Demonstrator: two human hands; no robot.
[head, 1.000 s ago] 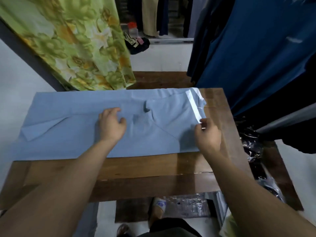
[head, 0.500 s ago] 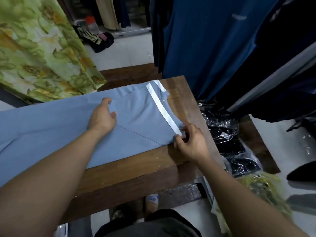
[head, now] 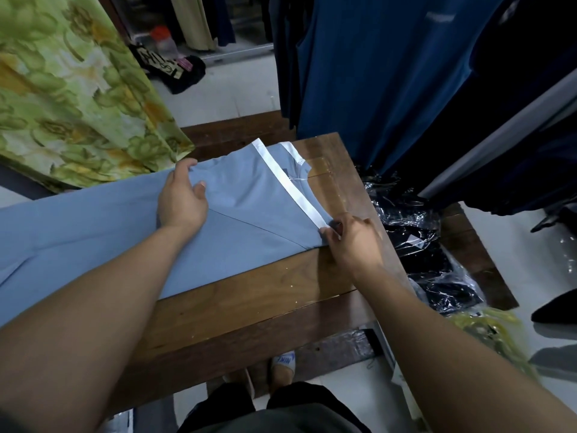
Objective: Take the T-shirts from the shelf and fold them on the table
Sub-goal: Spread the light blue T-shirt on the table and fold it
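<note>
Nearest the camera, the person's dark-clothed legs and a shoe (head: 283, 364) are showing below the front edge of a brown wooden worktop (head: 249, 295). Two bare forearms are reaching forward over that edge. A light blue T-shirt (head: 103, 232) is lying flat on the worktop, stretching from the left edge of the view across to the worktop's right part, with a diagonal fold line running across its right portion. The right hand (head: 351, 237) is pinching the near right corner of the shirt, its fingers curled around the end of a white band (head: 293, 190) that is running along the shirt's right edge. The left hand (head: 182, 196) is lying palm down on the cloth further in, its fingers curling over the shirt's far edge while the thumb is sticking out to the right. To the right of the worktop, dark garments in clear plastic bags (head: 415, 232) are lying on a lower wooden surface, with a yellowish bag (head: 487, 326) nearer the camera. Beyond the worktop, a green floral fabric (head: 71, 89) is hanging at the far left, dark blue garments (head: 390, 73) are hanging at the far right, and a dark bundle (head: 175, 70) is lying on the pale floor between them.
</note>
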